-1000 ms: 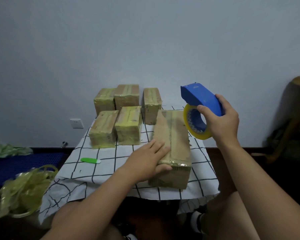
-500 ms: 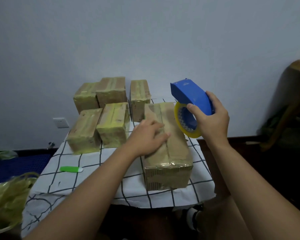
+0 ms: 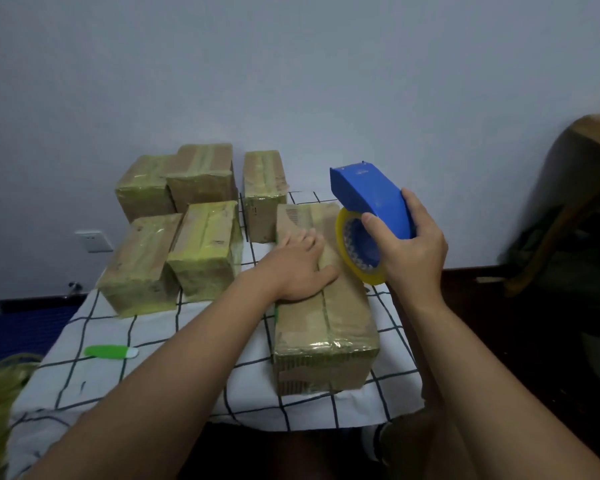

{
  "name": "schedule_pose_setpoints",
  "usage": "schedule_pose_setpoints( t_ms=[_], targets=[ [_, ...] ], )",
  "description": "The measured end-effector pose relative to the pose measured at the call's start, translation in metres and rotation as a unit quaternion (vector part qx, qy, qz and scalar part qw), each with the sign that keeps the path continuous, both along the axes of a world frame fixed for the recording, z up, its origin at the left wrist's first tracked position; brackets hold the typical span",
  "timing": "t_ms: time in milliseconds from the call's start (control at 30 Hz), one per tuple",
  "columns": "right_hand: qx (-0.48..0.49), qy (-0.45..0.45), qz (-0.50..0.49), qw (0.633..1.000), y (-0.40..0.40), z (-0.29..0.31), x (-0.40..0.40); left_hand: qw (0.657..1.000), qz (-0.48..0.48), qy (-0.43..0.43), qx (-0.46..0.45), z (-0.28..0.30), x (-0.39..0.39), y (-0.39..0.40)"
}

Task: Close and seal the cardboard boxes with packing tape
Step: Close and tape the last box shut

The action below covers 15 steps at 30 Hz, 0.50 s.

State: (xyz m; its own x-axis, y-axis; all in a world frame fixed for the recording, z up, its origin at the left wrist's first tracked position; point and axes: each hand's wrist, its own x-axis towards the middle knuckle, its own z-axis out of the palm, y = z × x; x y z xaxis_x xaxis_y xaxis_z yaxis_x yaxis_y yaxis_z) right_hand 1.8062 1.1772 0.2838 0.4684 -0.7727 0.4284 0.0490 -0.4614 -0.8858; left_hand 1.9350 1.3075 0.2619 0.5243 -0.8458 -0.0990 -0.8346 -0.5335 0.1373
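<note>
Wall (image 3: 291, 64): plain pale grey-blue, matte, with a white socket plate (image 3: 93, 241) low at left.

Tabletop (image 3: 160, 344): white cloth with a thin black grid, draped over the near edge.

Near box (image 3: 321, 327): brown cardboard, rectangular, lying flat right of centre. Long axis runs away from the camera toward the wall, short end face toward the viewer. Top flaps are down, centre seam visible along the length; glossy yellowish tape bands the near end.

Five smaller boxes (image 3: 201, 244) clustered at back left, same cardboard, wrapped in shiny yellow-tinted tape. Two in front, three behind, sides touching or just beside each other.

Tape dispenser (image 3: 371, 199): blue hard plastic, wedge-shaped hood, nose pointing up-left toward the wall. Held in the air over the right edge of the near box. Tape roll (image 3: 359, 252) sits under the hood, yellowish translucent ring on a blue hub.

Right hand (image 3: 413, 251): grip clamped on the tape dispenser, fingers over the rear of the hood, thumb at the hub.

Left hand (image 3: 298, 268): flat, palm down, fingers straight, pressing the top of the near box around mid-length. Grip apart, nothing held.

Green plastic tool (image 3: 110, 352): small, elongated, white tip, lying crosswise on the cloth at front left, well apart from the boxes.

Crumpled yellowish tape or film at the lower left edge.
</note>
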Motion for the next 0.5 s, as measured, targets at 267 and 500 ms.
schedule_pose_setpoints(
  t_ms=[267,500],
  targets=[
    [-0.008,0.028,0.004,1.0,0.004,0.004,-0.001,0.998,-0.061,-0.015,-0.014,0.002,-0.089,0.066],
    [-0.022,0.044,0.015,0.999,0.017,0.011,-0.007,0.977,-0.079,-0.108,-0.164,-0.032,-0.116,0.094]
  ],
)
